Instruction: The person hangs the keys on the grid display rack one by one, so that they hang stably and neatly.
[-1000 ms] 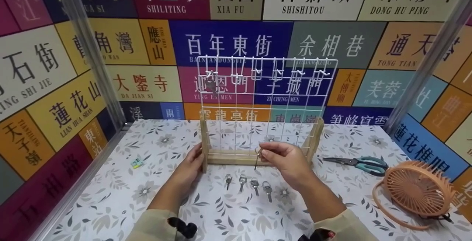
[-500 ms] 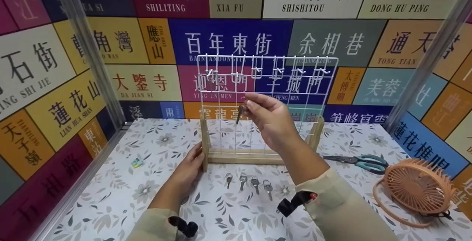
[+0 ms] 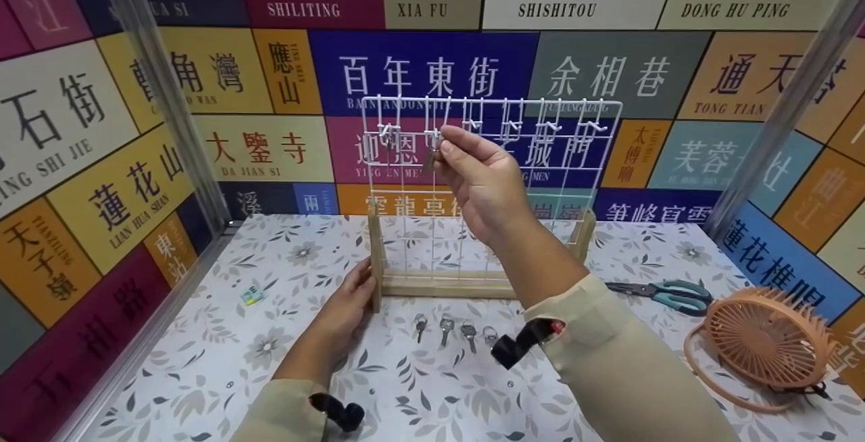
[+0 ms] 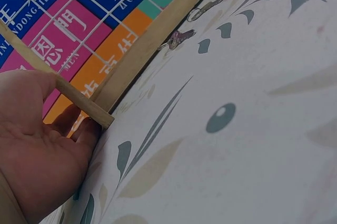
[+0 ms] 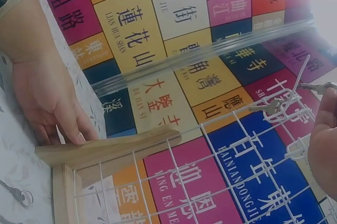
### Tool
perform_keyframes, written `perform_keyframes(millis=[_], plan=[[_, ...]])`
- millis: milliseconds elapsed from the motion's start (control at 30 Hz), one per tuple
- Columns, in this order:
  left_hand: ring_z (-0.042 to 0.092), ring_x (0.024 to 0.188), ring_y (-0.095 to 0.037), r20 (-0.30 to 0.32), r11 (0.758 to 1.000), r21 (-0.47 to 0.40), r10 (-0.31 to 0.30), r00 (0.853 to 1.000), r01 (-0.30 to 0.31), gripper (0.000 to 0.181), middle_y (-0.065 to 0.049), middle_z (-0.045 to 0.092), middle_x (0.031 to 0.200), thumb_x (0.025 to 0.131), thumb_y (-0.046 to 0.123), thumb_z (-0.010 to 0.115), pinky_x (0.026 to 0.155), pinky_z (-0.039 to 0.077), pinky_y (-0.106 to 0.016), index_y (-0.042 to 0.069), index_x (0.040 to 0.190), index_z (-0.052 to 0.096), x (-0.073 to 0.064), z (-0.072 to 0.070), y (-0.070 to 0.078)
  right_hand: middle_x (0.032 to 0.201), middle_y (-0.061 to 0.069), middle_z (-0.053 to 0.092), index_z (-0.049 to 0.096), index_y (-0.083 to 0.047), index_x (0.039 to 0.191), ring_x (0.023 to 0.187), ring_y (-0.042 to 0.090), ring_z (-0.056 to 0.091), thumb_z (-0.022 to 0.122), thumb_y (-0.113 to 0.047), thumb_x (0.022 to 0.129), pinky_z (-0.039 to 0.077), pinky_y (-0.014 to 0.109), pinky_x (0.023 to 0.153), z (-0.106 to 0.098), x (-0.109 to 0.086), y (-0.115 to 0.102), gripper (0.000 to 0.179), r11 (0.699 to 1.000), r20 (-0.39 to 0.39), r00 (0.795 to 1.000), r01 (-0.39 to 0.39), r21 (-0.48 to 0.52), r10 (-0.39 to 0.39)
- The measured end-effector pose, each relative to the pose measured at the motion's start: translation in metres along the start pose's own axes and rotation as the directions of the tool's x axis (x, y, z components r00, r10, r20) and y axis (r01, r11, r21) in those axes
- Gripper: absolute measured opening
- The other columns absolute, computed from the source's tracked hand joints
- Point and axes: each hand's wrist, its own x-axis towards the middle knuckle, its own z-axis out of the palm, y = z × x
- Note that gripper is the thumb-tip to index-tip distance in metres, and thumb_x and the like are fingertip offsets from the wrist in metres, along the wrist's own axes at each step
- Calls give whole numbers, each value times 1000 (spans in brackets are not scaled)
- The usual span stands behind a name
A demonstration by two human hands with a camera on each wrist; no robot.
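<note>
In the head view my right hand (image 3: 483, 182) is raised in front of the white wire grid rack (image 3: 405, 193), pinching a key (image 5: 316, 88) by its ring end between thumb and index finger. The key hangs at the second hook (image 3: 432, 136) from the left. Another key (image 5: 267, 107) hangs from the leftmost hook (image 3: 388, 132). Low on the left, my left hand (image 3: 348, 300) grips the rack's wooden side post (image 3: 376, 253), its fingers on the outer side. Several keys with rings (image 3: 468, 335) lie in a row on the table before the rack.
Scissors with teal handles (image 3: 676, 295) and an orange fan (image 3: 770, 340) stand to the right. A small green-and-white packet (image 3: 252, 295) lies at the left. More white hooks (image 3: 549, 127) line the rack's top; a sign-printed wall (image 3: 426, 63) stands behind.
My right hand has lifted the key from low in front of the rack, up and slightly left to the second hook. My left hand has stayed at the wooden post.
</note>
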Motion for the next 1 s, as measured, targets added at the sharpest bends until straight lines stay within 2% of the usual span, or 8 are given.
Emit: perform_keyframes(millis=[100, 300, 567, 833, 1000], plan=[[27, 166, -24, 5, 1000, 1, 15, 1000, -15, 47, 11, 33, 175, 112, 46, 53, 138, 20, -50, 57, 156, 41, 0, 0, -1, 108, 8, 74, 77, -4, 118, 94, 16, 73, 68, 1, 102, 65, 23, 88, -2, 3, 3, 18, 1000, -3, 1000, -1, -2, 1], [28, 166, -25, 10, 999, 18, 42, 999, -43, 47, 11, 32, 175, 113, 46, 51, 137, 21, -49, 57, 157, 40, 0, 0, -1, 107, 7, 74, 72, 2, 126, 96, 16, 74, 68, 1, 102, 65, 23, 91, -20, -3, 15, 24, 1000, -16, 1000, -22, -7, 22], [26, 166, -21, 28, 1000, -17, 7, 1000, -7, 45, 16, 31, 174, 113, 46, 51, 137, 22, -48, 61, 154, 41, 1, 0, 0, 103, 8, 76, 75, -1, 118, 97, 18, 75, 66, 4, 102, 65, 27, 93, -71, -34, 43, 19, 995, -38, 997, -64, -75, 61], [26, 166, -21, 43, 999, -49, 24, 999, -22, 46, 15, 31, 175, 113, 43, 51, 137, 22, -47, 59, 155, 40, 2, 0, -1, 101, 6, 76, 78, -7, 112, 95, 17, 75, 64, 6, 102, 65, 27, 92, -126, -62, 59, 21, 978, -81, 986, -156, -142, 145], [26, 166, -20, 37, 999, -51, 19, 999, -18, 45, 15, 32, 175, 113, 43, 50, 137, 22, -47, 59, 154, 42, 1, 0, -1, 102, 6, 77, 74, 0, 121, 96, 17, 75, 65, 4, 103, 65, 27, 92, -149, -71, 68, 21, 967, -118, 977, -194, -168, 175]])
